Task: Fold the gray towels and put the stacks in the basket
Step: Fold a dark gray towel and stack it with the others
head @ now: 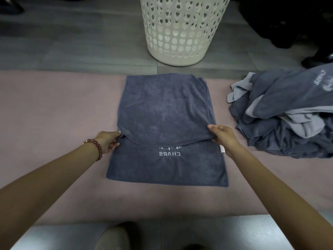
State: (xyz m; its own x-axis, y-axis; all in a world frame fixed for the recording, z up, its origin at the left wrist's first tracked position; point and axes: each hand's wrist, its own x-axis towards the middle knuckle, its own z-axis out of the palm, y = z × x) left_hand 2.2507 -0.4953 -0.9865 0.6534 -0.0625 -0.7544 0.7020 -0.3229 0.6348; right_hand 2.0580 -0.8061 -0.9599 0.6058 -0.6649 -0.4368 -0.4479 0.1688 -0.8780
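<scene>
1. Gray towel (162, 112): lies flat at the middle of the pink mat (54, 109); far half doubled over toward the near edge, white "CHARS" lettering showing just below the folded layer.
2. Left grip (108, 141): pinches the left corner of the doubled layer; bead bracelet (98, 149) at the wrist.
3. Right grip (224, 137): pinches the right corner of the same layer.
4. Heap of unfolded gray towels (288, 112): on the mat's right side, apart from the towel.
5. White basket (180, 33): heart-shaped holes, upright on the gray floor (72, 42) beyond the mat.
</scene>
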